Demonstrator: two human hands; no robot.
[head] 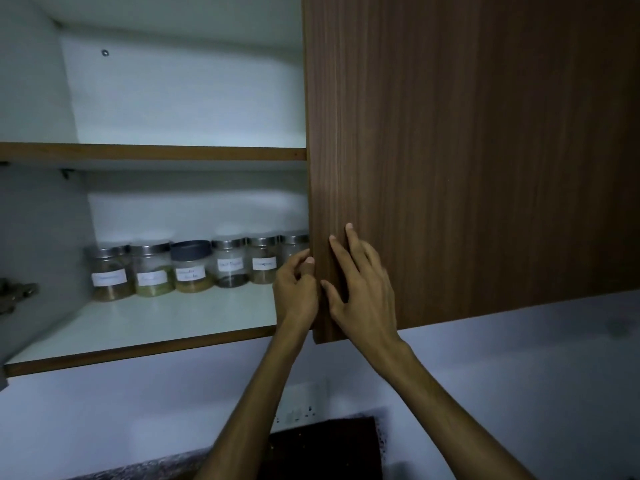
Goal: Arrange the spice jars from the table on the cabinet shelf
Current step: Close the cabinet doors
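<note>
Several labelled spice jars (194, 268) stand in a row at the back of the lower cabinet shelf (156, 327); most have steel lids, one has a dark lid. The brown wooden cabinet door (467, 150) on the right covers the right half of the cabinet and hides part of the rightmost jar. My left hand (296, 292) curls its fingers around the door's left edge near the bottom. My right hand (360, 289) lies flat on the door's front, fingers spread, just beside the left hand.
The upper shelf (152, 152) holds nothing visible. A metal hinge (14, 296) sticks out at the left wall of the cabinet. Below are a white wall with a switch plate (298, 407) and a dark board (325, 448) on the counter.
</note>
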